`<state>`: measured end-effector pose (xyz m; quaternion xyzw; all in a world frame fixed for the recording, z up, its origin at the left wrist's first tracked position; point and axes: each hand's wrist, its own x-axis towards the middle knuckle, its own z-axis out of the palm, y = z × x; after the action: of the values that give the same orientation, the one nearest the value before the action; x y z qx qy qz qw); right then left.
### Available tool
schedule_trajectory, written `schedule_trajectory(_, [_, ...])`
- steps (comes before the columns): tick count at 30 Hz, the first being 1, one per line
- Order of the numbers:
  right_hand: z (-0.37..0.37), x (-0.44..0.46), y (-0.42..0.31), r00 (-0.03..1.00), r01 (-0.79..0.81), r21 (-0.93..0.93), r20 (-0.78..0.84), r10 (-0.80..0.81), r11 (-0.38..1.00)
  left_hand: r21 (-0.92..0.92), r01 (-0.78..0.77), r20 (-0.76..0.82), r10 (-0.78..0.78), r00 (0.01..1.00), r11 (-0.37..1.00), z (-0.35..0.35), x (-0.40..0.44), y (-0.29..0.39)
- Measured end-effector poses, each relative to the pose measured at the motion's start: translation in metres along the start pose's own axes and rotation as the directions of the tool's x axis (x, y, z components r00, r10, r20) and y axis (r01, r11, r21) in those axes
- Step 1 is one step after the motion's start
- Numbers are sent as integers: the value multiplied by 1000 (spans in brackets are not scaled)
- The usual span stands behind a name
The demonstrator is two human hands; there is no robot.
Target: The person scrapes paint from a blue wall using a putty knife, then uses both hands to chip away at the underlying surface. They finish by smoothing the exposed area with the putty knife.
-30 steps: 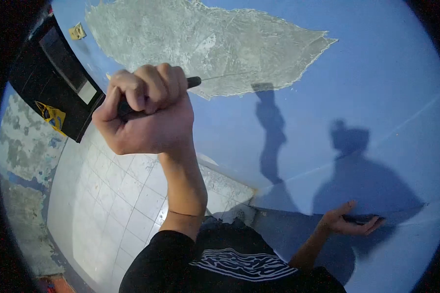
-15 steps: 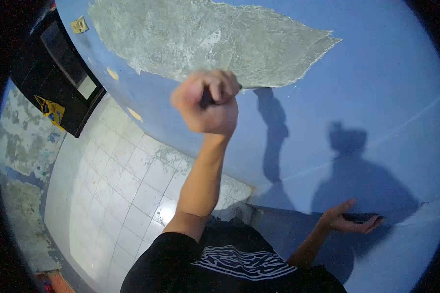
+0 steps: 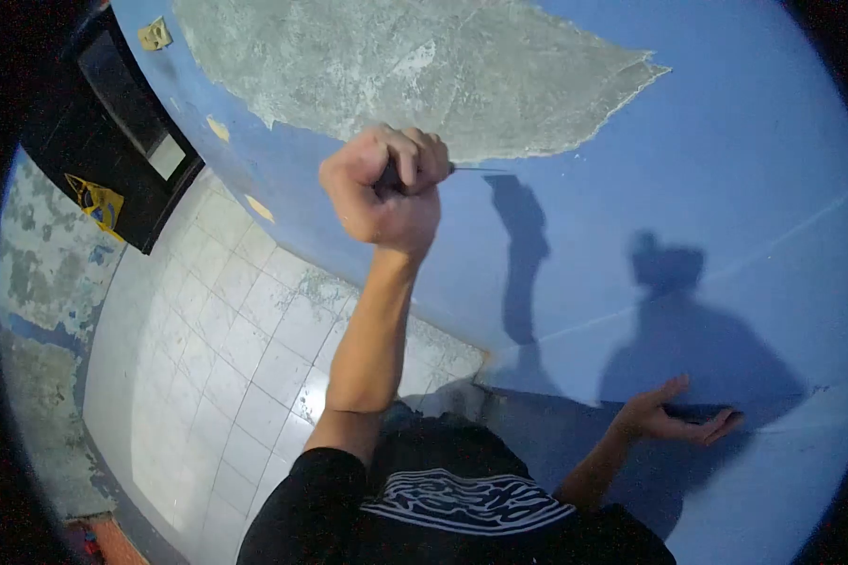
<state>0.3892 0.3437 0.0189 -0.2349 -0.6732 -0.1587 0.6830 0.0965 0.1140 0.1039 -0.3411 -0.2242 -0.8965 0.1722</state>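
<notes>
My left hand is raised in front of the blue wall, its fingers wrapped round the dark handle of a scraper. The thin blade of the scraper points right, seen nearly edge-on, just below a large grey patch where the paint is gone. Whether the blade touches the wall I cannot tell. Lower right, my right hand is palm up beside the wall, thumb and fingers apart. A dark area shows between them; whether it is shadow or an object is unclear.
White floor tiles run along the wall's foot. At the left, a yellow bag hangs by a dark door. A beige fitting sits on the wall, upper left. Shadows of my head and arm fall on the wall.
My left hand has shifted slightly left, and more of the scraper's blade shows now, lower than the grey patch's edge. The right hand has barely moved.
</notes>
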Motion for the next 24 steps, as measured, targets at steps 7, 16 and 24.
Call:
schedule_trajectory(7, [1,2,-7,999,-29,-37,16,29,999,-225,-126,123,157,980,966,-5,28,54])
schedule_trajectory(16, [-1,0,-7,1000,-23,-22,14,24,999,-252,-106,50,122,991,962,5,18,44])
schedule_trajectory(24, [-5,5,-15,998,-13,-151,58,22,988,85,31,92,-39,995,996,0,-4,3])
